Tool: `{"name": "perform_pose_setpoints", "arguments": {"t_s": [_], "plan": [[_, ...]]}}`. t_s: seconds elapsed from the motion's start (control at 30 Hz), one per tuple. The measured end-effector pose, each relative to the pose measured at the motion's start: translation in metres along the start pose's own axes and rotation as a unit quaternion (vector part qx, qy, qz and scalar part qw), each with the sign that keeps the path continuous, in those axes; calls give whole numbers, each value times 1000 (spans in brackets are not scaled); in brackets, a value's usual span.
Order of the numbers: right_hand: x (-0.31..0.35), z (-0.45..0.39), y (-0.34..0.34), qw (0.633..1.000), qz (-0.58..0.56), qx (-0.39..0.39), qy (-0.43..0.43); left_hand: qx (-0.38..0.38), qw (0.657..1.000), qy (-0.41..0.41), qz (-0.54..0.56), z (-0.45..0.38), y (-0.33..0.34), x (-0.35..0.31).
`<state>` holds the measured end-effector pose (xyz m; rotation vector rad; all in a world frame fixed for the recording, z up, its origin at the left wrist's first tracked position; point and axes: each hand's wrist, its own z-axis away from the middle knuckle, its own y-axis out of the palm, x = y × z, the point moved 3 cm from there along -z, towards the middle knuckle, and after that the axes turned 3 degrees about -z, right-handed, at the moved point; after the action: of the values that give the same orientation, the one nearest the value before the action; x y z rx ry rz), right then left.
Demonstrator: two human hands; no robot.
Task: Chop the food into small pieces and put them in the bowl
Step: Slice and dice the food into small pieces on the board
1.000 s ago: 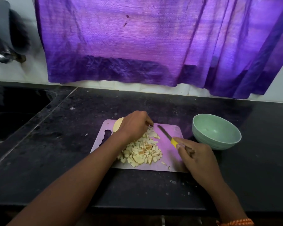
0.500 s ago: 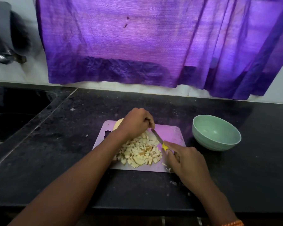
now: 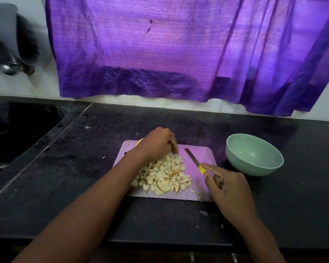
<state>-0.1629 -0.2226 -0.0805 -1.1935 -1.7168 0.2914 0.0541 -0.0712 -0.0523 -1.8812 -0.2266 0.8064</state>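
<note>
The pieces (image 3: 164,177) lie in a heap on the middle of the board (image 3: 201,154), pale, cut small, spread from the far centre toward the near edge. A few strays (image 3: 193,190) sit just right of the heap near the board's near edge. One uncut piece (image 3: 140,142) shows as a pale yellow edge at the far left of the board, mostly hidden under your left hand (image 3: 157,146).

Your left hand rests at the far end of the heap with its fingers (image 3: 174,147) curled down onto the food. Whether they clamp the uncut piece or only press on it cannot be told from this view. Your right hand (image 3: 228,186) holds the knife (image 3: 193,159): the fingers are clamped round the yellow handle, the forefinger laid along it. The blade points far-left, just right of the heap and apart from it, over bare board.

The bowl (image 3: 254,172) stands on the tabletop (image 3: 84,177) just right of the board. No food shows inside it.

Status, as a judgement: chopping is mostly done, since most of the visible food is already small. Remaining work is the uncut piece under your left hand, then the transfer of all pieces into the bowl, which is not yet begun. Collect the strays with the heap when you transfer.

A purple curtain (image 3: 179,54) hangs above the far edge of the tabletop. A sink (image 3: 17,139) lies at the left.
</note>
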Motion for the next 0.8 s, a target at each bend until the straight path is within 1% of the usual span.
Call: {"name": "perform_pose_setpoints", "arguments": {"t_s": [0.1,0.23,0.33,0.43,0.57,0.67,0.8], "plan": [[-1,1,1,999,42,5,11,-13,1000,-3,-8,3,-6,-2],[6,1,13,997,-5,74,-19,-25,1000,-2,5,5,-8,-3],[4,-3,12,997,-47,63,-27,-37,999,10,38,5,-14,-3],[4,-5,9,998,-35,49,-22,-51,994,30,95,8,-23,-1],[8,-5,9,999,-17,39,-34,-23,991,49,124,10,-30,-2],[8,-5,8,999,-7,35,-29,0,990,41,136,10,-34,5],[9,-5,7,999,-17,32,-24,10,989,12,149,10,-47,22]]}}
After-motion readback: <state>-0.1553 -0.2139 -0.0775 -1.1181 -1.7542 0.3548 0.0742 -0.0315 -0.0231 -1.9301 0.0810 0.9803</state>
